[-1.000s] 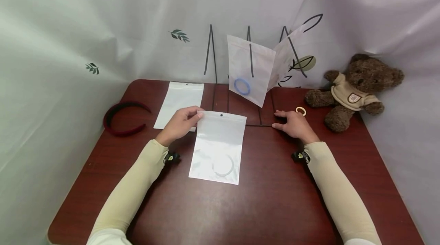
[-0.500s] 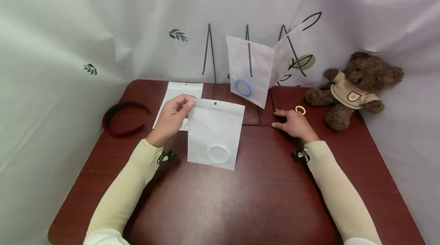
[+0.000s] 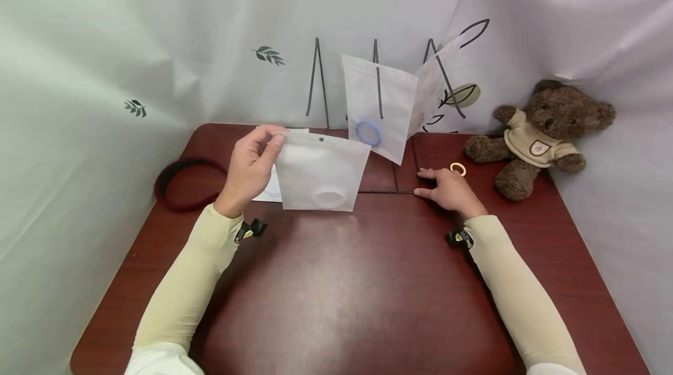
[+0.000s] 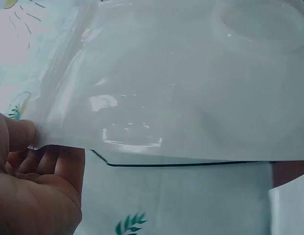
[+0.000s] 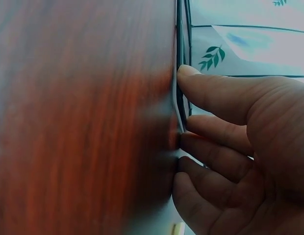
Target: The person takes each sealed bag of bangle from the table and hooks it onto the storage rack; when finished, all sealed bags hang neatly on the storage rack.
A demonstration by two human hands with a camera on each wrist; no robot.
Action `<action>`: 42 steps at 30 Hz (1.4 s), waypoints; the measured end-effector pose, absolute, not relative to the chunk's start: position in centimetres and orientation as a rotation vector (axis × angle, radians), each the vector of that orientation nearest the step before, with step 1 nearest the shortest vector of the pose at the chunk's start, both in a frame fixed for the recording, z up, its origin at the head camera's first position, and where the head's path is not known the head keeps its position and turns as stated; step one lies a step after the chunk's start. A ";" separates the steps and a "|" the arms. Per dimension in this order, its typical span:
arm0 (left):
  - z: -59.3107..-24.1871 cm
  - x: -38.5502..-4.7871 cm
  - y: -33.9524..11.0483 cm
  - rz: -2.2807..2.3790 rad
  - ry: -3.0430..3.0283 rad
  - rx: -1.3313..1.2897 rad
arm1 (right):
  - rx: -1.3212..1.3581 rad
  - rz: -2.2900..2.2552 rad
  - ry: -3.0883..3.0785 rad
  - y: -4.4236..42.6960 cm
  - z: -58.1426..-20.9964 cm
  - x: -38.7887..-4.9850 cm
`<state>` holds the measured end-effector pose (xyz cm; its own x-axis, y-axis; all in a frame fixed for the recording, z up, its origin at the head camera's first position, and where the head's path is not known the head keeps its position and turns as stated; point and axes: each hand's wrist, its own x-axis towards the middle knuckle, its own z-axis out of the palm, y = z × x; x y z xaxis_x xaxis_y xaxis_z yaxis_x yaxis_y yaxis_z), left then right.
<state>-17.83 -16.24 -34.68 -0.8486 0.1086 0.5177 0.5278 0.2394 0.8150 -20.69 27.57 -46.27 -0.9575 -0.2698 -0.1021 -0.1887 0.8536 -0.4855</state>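
My left hand (image 3: 252,165) pinches the top left corner of a white zip bag (image 3: 321,165) between thumb and fingers. The bag hangs raised over the table, with a pale ring (image 3: 329,195) showing through near its bottom and a small hang hole at its top. Behind it stands a black wire display rack (image 3: 317,71) with three upright prongs; the left prong carries no bag. A bag with a blue ring (image 3: 368,134) hangs on the middle prong, another bag (image 3: 433,86) on the right one. My right hand (image 3: 452,191) grips the rack's front right base corner, its fingertips against the tabletop.
Another white bag (image 3: 267,194) lies flat on the table, partly hidden behind the raised one. A dark red headband (image 3: 184,207) lies at the left. A yellow ring (image 3: 458,169) and a brown teddy bear (image 3: 541,135) are at the right. White patterned cloth walls surround the table.
My left hand has lifted the bag and carried it back and left towards the rack, and the bag's lower edge has come up. The right hand has stayed on the rack's corner.
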 end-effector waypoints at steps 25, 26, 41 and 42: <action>-32.3 -20.5 -17.0 -1.648 -2.051 -0.455 | -0.337 -0.723 2.857 27.3 -45.7 -20.7; -32.3 -20.8 -16.9 -1.649 -2.061 -0.443 | -0.336 -0.725 2.857 27.3 -45.7 -20.7; -31.9 -25.4 -15.7 -1.759 -2.055 -0.359 | -0.334 -0.733 2.852 27.4 -46.0 -20.8; -32.0 -25.7 -15.6 -1.769 -2.048 -0.355 | -0.333 -0.732 2.849 27.4 -46.1 -20.7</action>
